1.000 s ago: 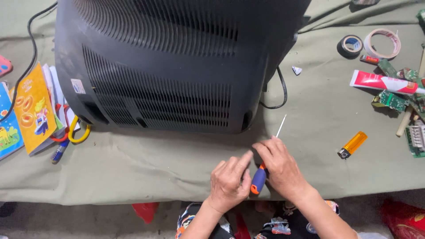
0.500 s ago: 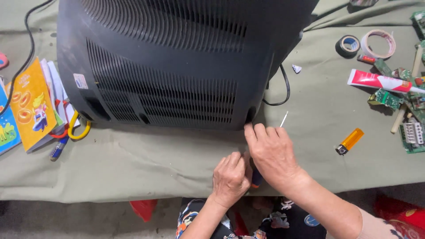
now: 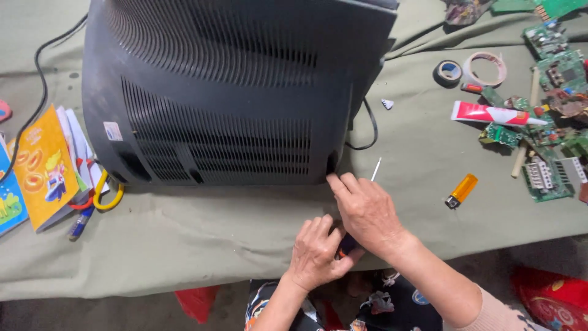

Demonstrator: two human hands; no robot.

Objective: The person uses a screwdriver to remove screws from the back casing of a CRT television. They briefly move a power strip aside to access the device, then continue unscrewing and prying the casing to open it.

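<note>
Repair workbench: circuit boards (image 3: 554,67), tape rolls (image 3: 484,67), television (image 3: 233,86).

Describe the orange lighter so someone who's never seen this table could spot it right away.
Start at the big dark television casing on the green cloth, then look right of its lower right corner, past the right hand. The lighter lies alone there, left of the circuit boards: small, translucent orange, with a dark metal end.

Dark grey slatted TV (image 3: 233,92), olive cloth (image 3: 202,227), orange lighter (image 3: 462,190), green boards (image 3: 551,55), red-white tube (image 3: 490,114), yellow booklet (image 3: 44,165)
</note>
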